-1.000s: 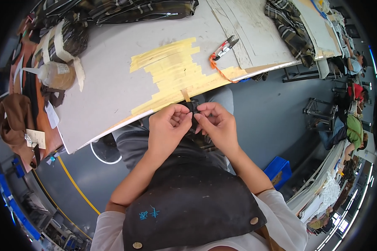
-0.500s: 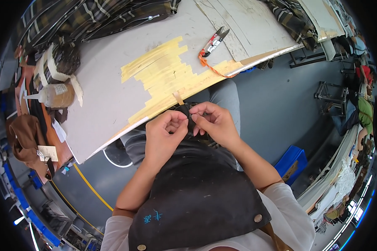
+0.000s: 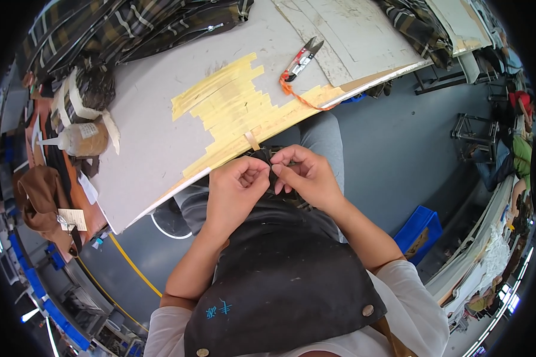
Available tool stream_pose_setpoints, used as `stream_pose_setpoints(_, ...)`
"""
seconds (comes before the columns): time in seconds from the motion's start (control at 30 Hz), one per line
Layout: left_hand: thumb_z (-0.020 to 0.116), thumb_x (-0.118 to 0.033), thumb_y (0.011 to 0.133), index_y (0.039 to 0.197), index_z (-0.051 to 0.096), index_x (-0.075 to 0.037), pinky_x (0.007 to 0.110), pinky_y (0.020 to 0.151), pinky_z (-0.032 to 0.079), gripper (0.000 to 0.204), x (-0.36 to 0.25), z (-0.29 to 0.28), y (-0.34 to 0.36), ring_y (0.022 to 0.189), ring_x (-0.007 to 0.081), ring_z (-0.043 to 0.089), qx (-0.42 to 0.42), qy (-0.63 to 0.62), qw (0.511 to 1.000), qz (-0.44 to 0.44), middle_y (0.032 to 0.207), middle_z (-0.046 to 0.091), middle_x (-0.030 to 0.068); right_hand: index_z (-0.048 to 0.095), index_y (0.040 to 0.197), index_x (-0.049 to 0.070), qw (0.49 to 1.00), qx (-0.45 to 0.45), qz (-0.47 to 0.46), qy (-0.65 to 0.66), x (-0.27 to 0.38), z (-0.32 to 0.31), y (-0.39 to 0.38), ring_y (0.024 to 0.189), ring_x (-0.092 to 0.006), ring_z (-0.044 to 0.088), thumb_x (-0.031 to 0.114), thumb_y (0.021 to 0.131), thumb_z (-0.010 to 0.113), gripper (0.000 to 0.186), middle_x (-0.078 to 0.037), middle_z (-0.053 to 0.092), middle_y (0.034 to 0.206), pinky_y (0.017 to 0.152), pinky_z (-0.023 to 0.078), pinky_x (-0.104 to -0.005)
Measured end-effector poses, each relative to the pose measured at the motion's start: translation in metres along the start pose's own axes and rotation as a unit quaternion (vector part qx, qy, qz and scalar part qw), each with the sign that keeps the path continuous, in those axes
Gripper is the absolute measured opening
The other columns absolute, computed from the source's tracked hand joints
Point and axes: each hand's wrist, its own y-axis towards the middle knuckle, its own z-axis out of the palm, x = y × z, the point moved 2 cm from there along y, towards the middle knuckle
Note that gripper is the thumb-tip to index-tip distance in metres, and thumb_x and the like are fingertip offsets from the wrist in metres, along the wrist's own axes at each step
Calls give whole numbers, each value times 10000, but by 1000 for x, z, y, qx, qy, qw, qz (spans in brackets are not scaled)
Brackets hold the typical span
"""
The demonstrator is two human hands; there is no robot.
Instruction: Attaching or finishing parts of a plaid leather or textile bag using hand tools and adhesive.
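Observation:
Above my lap, just in front of the table's near edge, my left hand (image 3: 235, 187) and my right hand (image 3: 307, 178) meet fingertip to fingertip. Both are closed in a pinch on a small piece of black material (image 3: 261, 154), mostly covered by the fingers. Its exact kind cannot be made out. A short tan strip (image 3: 252, 141) lies over the table edge just beyond it. Some dark plaid cloth shows below the fingers, on my lap. A dark apron (image 3: 286, 279) covers my front.
On the table (image 3: 143, 154), with yellow tape (image 3: 226, 98) across it, lie thread snips (image 3: 301, 62) with an orange cord. Plaid bags (image 3: 155, 30) are at the back left. A squeeze bottle (image 3: 83, 140) and brown bag (image 3: 39, 196) sit left; a blue crate (image 3: 420, 232) stands right.
The fingers have shifted only slightly around the black piece, and both hands keep their pinch. The whole view has moved a little.

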Motion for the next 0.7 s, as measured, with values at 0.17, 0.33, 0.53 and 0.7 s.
stream_pose_setpoints(0.17,621,-10,760,768,611,29,166,540,433,42,8,2,0,581,23,519,-22,-15,1000,-12,647,588,9,542,886,-16,999,18,-16,-37,-1,-2,1,633,-96,594,43,841,571,79,-32,576,769,540,456,-202)
stream_pose_setpoints(0.33,629,-17,752,765,612,27,169,547,447,49,2,3,-1,579,27,531,-20,-12,1000,-3,651,599,14,540,874,-29,997,26,-35,-64,0,-1,2,639,-96,591,19,834,572,70,-33,572,764,560,475,-211)
stream_pose_setpoints(0.53,623,-10,752,762,608,29,170,546,453,43,8,3,0,574,33,540,-29,5,999,15,648,597,13,547,844,-29,995,13,-34,-88,3,-1,2,624,-88,588,14,831,571,51,-33,575,747,544,464,-201)
stream_pose_setpoints(0.7,593,5,773,785,599,29,171,525,448,27,9,5,-1,576,45,552,-19,-120,991,-48,663,593,21,552,821,-28,992,15,-51,-115,8,0,1,611,-73,581,11,806,588,55,-25,575,710,516,445,-195)
